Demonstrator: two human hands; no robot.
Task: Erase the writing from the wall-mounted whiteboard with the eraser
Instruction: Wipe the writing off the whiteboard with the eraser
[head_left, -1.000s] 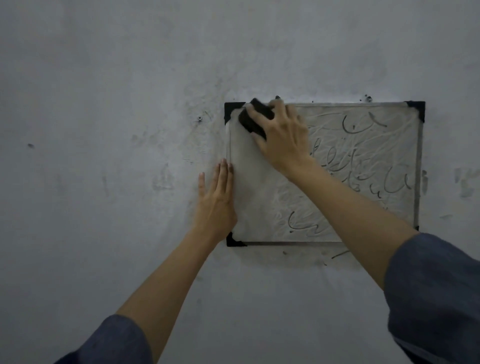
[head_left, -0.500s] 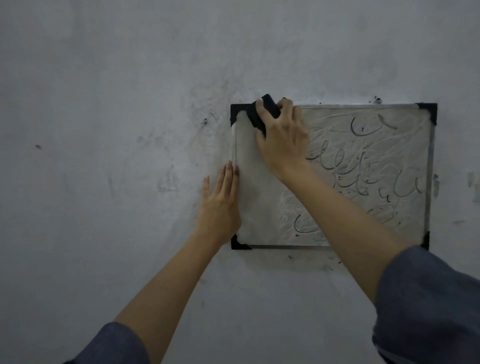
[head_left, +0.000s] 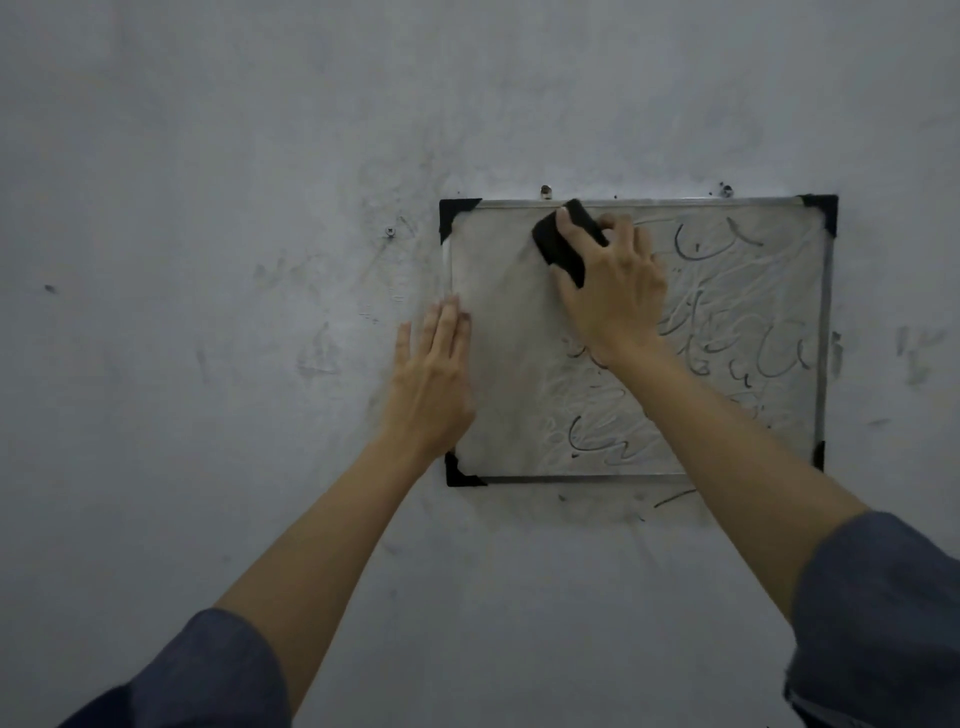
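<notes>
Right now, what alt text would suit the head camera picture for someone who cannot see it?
A right hand presses a black eraser against the upper part of a small wall-mounted whiteboard, with dark scribbles left across its right side and bottom. The left hand lies flat over the board's left edge.

The picture is dim and grey-blue, with soft, even light and no plain source, and the wall (head_left: 208, 156) darkens a little toward the corners. Shadows are faint: a weak smudge lies under the board (head_left: 727, 312) and beside the left hand (head_left: 431, 384), and there is no glare, only a pale sheen along the board's top edge. Detail is soft and slightly smeared, the sleeves (head_left: 878, 623) at the bottom edge are blurred, and the wide lens bends the board's frame slightly.
</notes>
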